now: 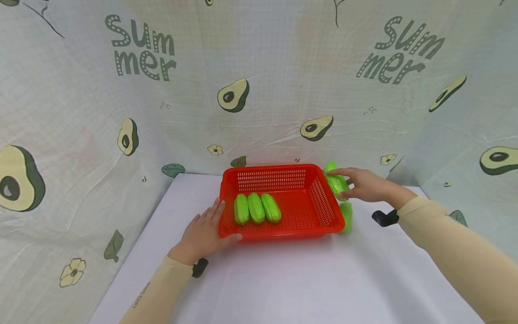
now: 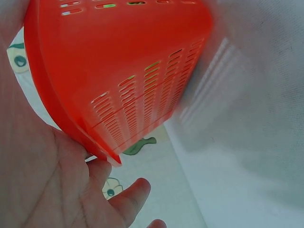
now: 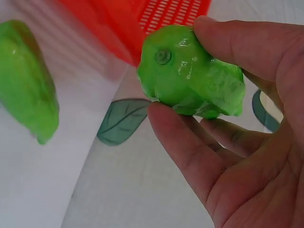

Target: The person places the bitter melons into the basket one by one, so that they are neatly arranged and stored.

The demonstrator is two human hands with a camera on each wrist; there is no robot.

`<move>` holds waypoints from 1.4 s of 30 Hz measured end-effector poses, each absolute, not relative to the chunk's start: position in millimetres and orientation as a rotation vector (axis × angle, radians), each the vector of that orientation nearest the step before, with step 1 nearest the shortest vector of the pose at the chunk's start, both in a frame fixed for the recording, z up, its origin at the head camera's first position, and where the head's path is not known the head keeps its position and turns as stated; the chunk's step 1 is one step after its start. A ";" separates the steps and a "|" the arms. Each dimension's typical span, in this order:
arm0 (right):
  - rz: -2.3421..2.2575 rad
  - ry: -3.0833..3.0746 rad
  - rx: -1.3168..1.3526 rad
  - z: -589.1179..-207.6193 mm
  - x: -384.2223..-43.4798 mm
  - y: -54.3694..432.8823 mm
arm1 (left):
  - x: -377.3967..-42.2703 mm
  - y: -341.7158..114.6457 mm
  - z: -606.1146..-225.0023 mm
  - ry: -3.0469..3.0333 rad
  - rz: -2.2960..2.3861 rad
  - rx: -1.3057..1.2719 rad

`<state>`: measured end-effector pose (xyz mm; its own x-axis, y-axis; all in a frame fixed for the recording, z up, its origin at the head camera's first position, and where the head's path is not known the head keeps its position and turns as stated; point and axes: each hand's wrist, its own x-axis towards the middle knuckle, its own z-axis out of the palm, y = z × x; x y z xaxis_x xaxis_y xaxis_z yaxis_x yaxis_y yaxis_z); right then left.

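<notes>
A red plastic basket (image 1: 283,234) with slotted walls holds three light-green, elongated gourds (image 1: 256,208) side by side in its left half. My left hand (image 1: 206,234) rests at the basket's front left corner, fingers fairly straight along the left side and thumb on the front rim. In the left wrist view, the rim crosses close to the palm (image 2: 42,175). Just beyond the basket's right wall, my right hand (image 1: 364,184) pinches a ridged green gourd (image 3: 185,76) between thumb and fingers, its stem nub facing the wrist camera.
Another green gourd (image 3: 26,80) lies on the white table (image 1: 275,283), near the basket's right front corner. A cloth (image 1: 267,58) printed with avocados and lettering hangs behind the table and along both sides.
</notes>
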<state>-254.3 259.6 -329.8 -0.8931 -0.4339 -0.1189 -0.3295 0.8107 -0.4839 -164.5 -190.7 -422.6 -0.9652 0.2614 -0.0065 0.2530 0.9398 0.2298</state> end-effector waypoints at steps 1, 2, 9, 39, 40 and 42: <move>-0.687 2.766 -0.599 -330.6 -256.6 255.6 | -164.6 -190.5 -422.2 3.057 0.351 0.403; -0.695 2.756 -0.611 -331.6 -259.0 251.4 | -164.6 -190.4 -421.6 3.058 0.351 0.404; -0.640 2.715 -0.675 -339.8 -273.6 218.5 | -165.0 -190.5 -422.2 3.061 0.357 0.409; -0.566 2.483 -0.644 -402.8 -302.6 137.8 | -168.0 -192.5 -430.2 3.063 0.357 0.414; -0.561 2.478 -0.644 -402.8 -302.5 137.0 | -168.1 -192.7 -430.4 3.065 0.356 0.416; -0.549 2.468 -0.649 -402.7 -302.5 135.7 | -168.1 -193.2 -430.4 3.067 0.354 0.419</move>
<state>-302.5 135.7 -402.7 -0.7469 -0.5445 -0.3817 -0.3315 0.8025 -0.4961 -168.1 -193.2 -430.4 -0.9636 0.2673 0.0053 0.2615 0.9381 0.2272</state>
